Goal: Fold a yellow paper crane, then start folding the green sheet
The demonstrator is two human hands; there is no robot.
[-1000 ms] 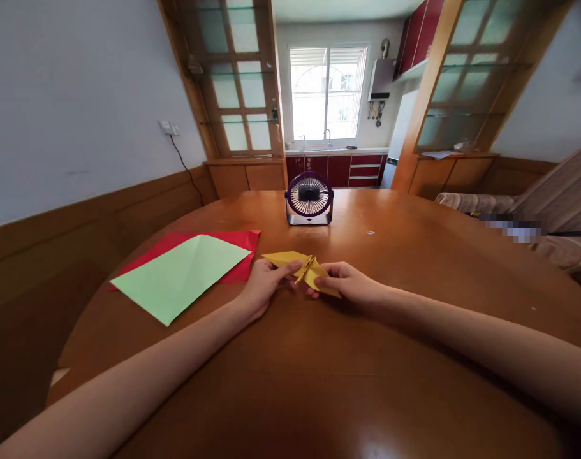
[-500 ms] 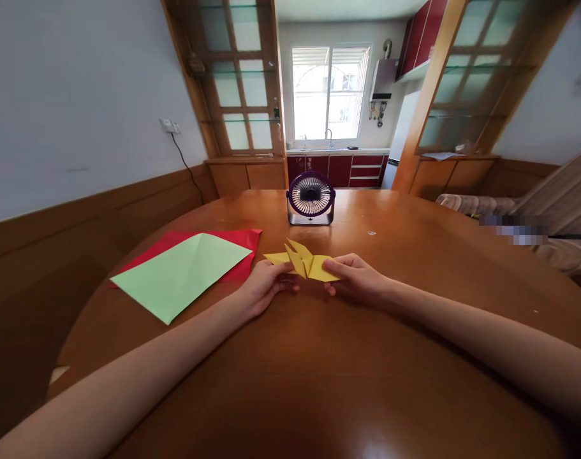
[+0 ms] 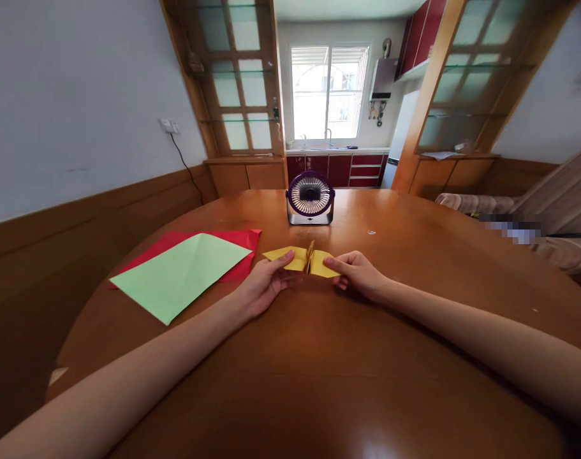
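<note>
A yellow origami paper piece (image 3: 297, 259) is held spread between both hands, a little above the table. Folded layers stand up along its middle, with one flat wing reaching out to each side. My left hand (image 3: 266, 280) is closed on the left wing, thumb on top and fingers below. On the right wing, my right hand (image 3: 357, 273) pinches near the outer edge, its thumb also uppermost. Part of the paper's underside is hidden by the fingers.
Left of my hands, a light green sheet (image 3: 182, 277) lies over red paper (image 3: 151, 248) on the round wooden table (image 3: 319, 357). Beyond the origami stands a small purple desk fan (image 3: 310, 197). A striped, cloth-covered seat (image 3: 476, 204) is at the right.
The upright flap that leaned left now stands in the middle, and the left wing lies flat. My left thumb has moved onto that wing's top. The green and red papers have stayed put.
</note>
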